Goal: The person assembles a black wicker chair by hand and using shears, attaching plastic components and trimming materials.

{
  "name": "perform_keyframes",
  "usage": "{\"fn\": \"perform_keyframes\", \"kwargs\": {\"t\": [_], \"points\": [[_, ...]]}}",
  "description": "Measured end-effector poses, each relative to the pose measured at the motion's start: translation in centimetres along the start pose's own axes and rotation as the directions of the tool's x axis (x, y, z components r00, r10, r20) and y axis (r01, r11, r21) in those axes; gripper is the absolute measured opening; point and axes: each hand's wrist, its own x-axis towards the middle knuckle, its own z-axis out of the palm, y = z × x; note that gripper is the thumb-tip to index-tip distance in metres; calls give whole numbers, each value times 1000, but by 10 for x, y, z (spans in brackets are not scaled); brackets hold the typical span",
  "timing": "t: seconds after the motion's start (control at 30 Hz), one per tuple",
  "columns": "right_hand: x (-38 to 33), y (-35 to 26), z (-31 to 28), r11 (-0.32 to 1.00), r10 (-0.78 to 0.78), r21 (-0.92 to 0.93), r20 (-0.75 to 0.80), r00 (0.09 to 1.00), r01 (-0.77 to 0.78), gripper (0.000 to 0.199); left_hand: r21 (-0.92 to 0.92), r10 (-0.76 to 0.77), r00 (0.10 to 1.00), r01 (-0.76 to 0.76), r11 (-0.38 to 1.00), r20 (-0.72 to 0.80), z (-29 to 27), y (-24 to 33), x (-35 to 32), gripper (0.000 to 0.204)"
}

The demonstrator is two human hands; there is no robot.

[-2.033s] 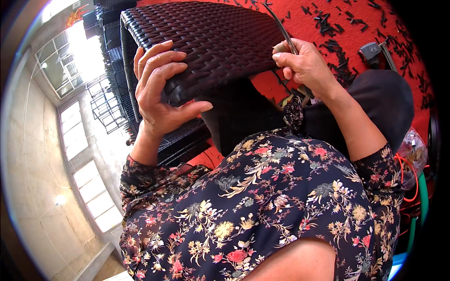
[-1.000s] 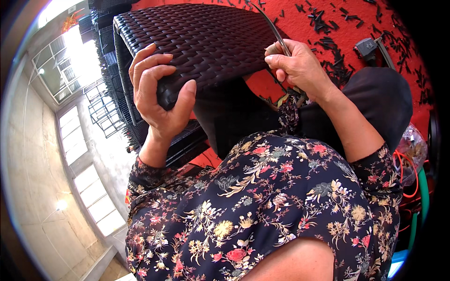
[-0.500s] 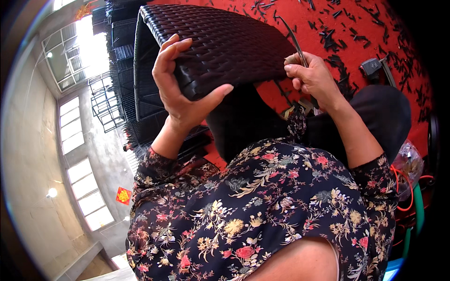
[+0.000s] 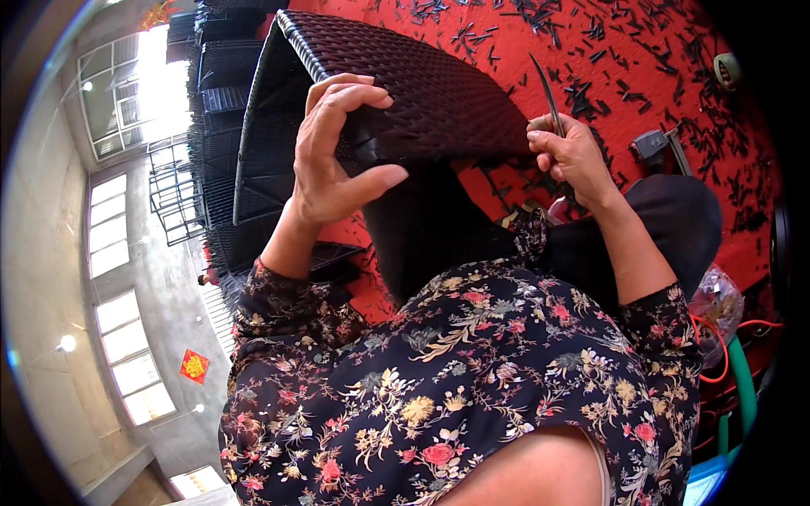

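A dark brown woven wicker piece (image 4: 439,93), with a braided rim and a hollow underside, stands tilted in front of me over my lap. My left hand (image 4: 325,160) is at its near left corner, fingers spread and curved, thumb apart; whether the palm touches the weave I cannot tell. In my right hand (image 4: 578,164), beside the piece's right end, a thin curved pointed metal tool (image 4: 547,88) is pinched between thumb and fingers, its tip pointing up and away from me.
Short black strip offcuts (image 4: 582,93) litter the red floor covering (image 4: 506,42). A grey and black power tool (image 4: 651,148) lies by my right knee, near a clear plastic bag (image 4: 717,295) and a green hose (image 4: 742,379). Dark woven pieces (image 4: 224,101) are stacked at the left.
The view has shifted slightly. My left hand sits a little further right and lower, and my right hand with the tool slightly right and lower. A round greenish object now shows at far right.
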Motion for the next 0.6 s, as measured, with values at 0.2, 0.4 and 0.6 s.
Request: {"fn": "perform_keyframes", "kwargs": {"t": [0.2, 0.4, 0.6], "points": [[1, 3, -6, 1000, 22, -19, -3, 1000, -22, 14, -202, -60, 998, 55, 978, -21, 4, 1, -2, 42], [-1, 5, -13, 1000, 16, -7, -21, 1000, -16, 13, -283, -88, 995, 71, 956, -47, 9, 6, -3, 42], [0, 3, -25, 998, 2, -59, -73, 997, -6, 11, -485, 5, 1000, -17, 874, -27, 12, -10, -1, 50]]}}
